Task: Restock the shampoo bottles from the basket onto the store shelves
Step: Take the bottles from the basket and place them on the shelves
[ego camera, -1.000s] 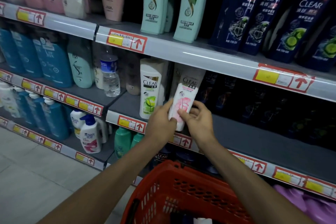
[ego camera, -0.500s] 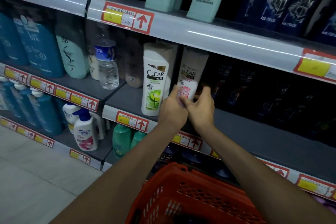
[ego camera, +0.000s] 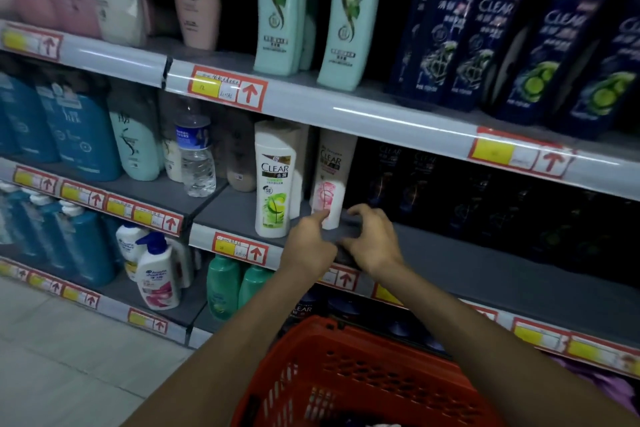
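Note:
A white and pink shampoo bottle (ego camera: 330,180) stands upright on the middle shelf (ego camera: 485,263), just right of a white and green bottle (ego camera: 275,180). My left hand (ego camera: 308,243) is in front of it, a fingertip touching its base, fingers loosely curled and holding nothing. My right hand (ego camera: 372,241) hovers just right of the bottle's base, fingers loosely bent, not gripping it. The red basket (ego camera: 346,378) sits below my forearms at the bottom edge; its contents are mostly hidden.
Dark blue bottles (ego camera: 485,45) and mint bottles (ego camera: 280,10) fill the upper shelf. Dark bottles (ego camera: 433,191) stand deep on the middle shelf to the right, with bare shelf in front. A clear water bottle (ego camera: 195,156) and blue bottles (ego camera: 79,135) stand left.
Both hands carried the pink and white bottle forward, set it upright on the middle shelf, then let go and drew back slightly.

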{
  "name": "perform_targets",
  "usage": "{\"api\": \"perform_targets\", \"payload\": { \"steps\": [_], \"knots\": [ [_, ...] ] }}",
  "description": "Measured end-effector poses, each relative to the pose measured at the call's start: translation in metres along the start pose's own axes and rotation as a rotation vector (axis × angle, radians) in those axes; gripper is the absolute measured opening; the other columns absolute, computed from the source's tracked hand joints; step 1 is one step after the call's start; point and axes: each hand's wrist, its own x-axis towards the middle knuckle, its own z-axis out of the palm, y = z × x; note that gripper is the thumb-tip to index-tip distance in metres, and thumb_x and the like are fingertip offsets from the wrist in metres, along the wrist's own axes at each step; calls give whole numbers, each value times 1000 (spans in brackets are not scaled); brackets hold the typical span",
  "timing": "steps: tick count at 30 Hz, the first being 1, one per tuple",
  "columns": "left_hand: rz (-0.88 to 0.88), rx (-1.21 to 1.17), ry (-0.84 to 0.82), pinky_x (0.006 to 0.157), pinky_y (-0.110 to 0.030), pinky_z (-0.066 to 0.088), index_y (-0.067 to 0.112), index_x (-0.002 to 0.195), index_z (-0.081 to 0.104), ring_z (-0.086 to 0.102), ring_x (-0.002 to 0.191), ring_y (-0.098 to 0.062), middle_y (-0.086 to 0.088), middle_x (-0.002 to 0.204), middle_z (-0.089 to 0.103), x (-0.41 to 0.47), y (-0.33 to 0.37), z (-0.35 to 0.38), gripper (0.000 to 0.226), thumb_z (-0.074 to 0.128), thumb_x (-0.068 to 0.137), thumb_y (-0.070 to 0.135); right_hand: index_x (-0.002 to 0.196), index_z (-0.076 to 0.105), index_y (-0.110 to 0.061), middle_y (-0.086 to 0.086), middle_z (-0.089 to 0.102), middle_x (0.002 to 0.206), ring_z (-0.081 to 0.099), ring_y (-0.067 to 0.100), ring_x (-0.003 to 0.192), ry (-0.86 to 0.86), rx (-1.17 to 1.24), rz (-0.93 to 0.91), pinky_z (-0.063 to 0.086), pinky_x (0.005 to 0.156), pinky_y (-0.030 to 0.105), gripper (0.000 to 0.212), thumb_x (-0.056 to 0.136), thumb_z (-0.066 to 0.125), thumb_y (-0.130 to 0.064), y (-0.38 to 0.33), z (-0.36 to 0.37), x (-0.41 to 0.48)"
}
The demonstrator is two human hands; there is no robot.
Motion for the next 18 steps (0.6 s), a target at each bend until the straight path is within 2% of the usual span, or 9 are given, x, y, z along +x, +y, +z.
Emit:
{"api": "perform_targets", "payload": {
  "steps": [2,4,6,8,12,15,18],
  "knots": [
    [6,45,-8,101,-44,56,21,154,44,60,126,-27,-12,144,59,-15,3,-2,84,68,74,11,133,55,-25,4,50,132,58,25,117,-55,-84,-38,51,91,32,54,85,78,-20,7,-14,-15],
    [56,151,-6,99,-41,55,21,153,46,62,125,-27,-9,137,63,-44,16,-5,76,74,83,18,139,51,-24,3,46,136,55,25,122,-105,-136,-39,49,96,33,60,85,79,-27,12,-38,-37],
    [104,239,-2,91,-37,56,23,152,47,67,114,-27,-7,128,69,-70,22,-7,70,74,88,29,144,46,-24,4,42,140,50,25,129,-172,-177,-25,46,100,31,70,84,80,-34,18,-60,-59],
    [121,319,-26,85,-37,57,27,154,43,70,102,-24,-5,121,72,-91,27,-11,74,70,87,45,150,41,-24,5,37,146,43,25,136,-226,-201,-21,44,105,32,79,83,80,-41,25,-79,-80],
    [166,535,-64,99,-40,54,31,151,46,59,128,-22,3,141,60,-131,30,-9,90,50,74,76,155,35,-25,9,32,154,33,30,146,-301,-260,-35,38,115,40,98,75,83,-53,44,-112,-130],
    [199,640,-136,102,-41,52,34,150,46,56,130,-23,3,144,55,-157,26,4,91,45,70,78,154,37,-29,7,34,152,35,27,144,-348,-225,-36,36,115,36,95,75,84,-52,71,-128,-174],
    [195,687,-280,103,-36,49,32,146,49,57,127,-23,0,138,56,-178,17,25,78,49,77,68,147,47,-32,-4,46,132,47,14,128,-407,-174,-44,37,108,21,83,74,84,-44,106,-127,-220]
  ]
}}
